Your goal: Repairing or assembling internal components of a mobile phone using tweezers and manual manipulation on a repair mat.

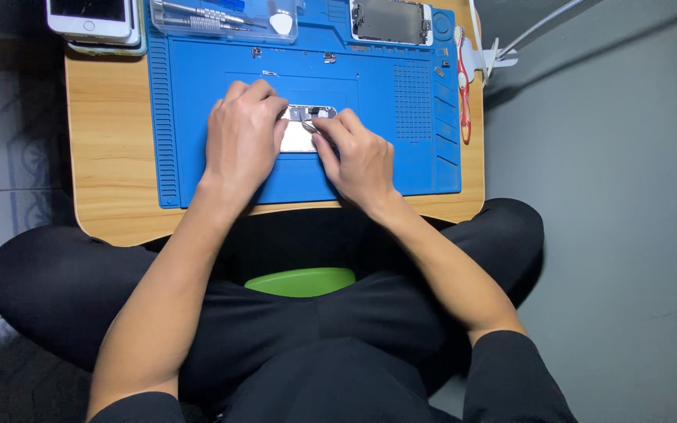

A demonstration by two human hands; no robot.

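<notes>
Head view: left hand (243, 135) lies knuckles up, fingers curled and pressed down on a small silver phone part (301, 131), covering its left side. Right hand (358, 157), just right of it, pinches thin metal tweezers (313, 125), tips touching the part's top edge. Part rests on a blue work mat (401, 149) on the wooden counter (107, 149). Beyond the hands: clear tool tray (225, 19), opened phone (391, 19). Far left of the left hand: stacked phones (92, 19).
</notes>
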